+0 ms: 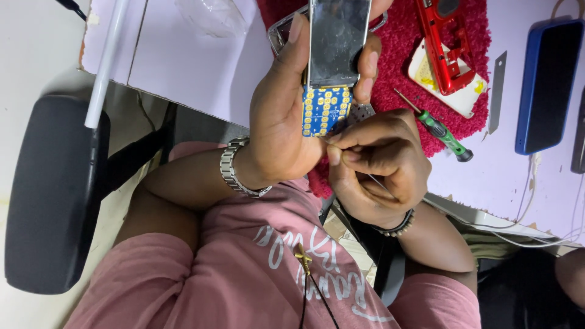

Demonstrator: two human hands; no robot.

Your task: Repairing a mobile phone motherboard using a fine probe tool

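Phone board [327, 109], blue, gripped tight by left hand [286, 116] while right hand [375, 164] pinches a thin tool, probing needs steadiness.

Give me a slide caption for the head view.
Left hand holds a phone circuit board; right hand pinches a thin tool at its blue keypad end, green screwdriver nearby.

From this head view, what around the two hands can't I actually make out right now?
- Tool in the right hand: only a thin shaft shows; its tip is hidden behind the pinched fingers.
- Blue circuit board: upper part covered by the phone's screen; left hand hides its left edge.
- Phone top: cut off by the frame edge.
- Red phone housing: top cut off.
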